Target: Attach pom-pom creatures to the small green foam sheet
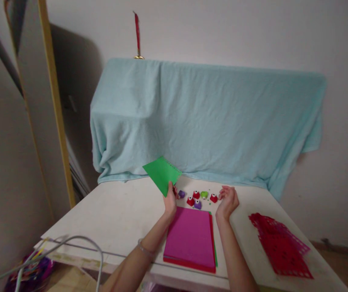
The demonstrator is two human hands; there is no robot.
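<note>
My left hand (pixel 171 198) is closed on a sheet of green paper (pixel 161 174), raised and tilted above the table; one edge has a row of small punched notches. Close beside that hand lies a purple craft punch (pixel 181 194). My right hand (pixel 228 201) has loosely bent fingers, with nothing visible in them. Its fingertips are nearest to a red craft punch (pixel 213 198); whether they touch is unclear. Between my hands sit a lime green punch (pixel 204 195), more red punches (pixel 190 201) and another purple one (pixel 197 204), among tiny green paper bits.
A stack of coloured paper (pixel 188 239), magenta on top, lies at the white table's (pixel 107 219) front. Cut-out red paper (pixel 283 247) lies at the right. A light blue cloth (pixel 216 121) hangs behind. A grey cable (pixel 79 238) loops at front left.
</note>
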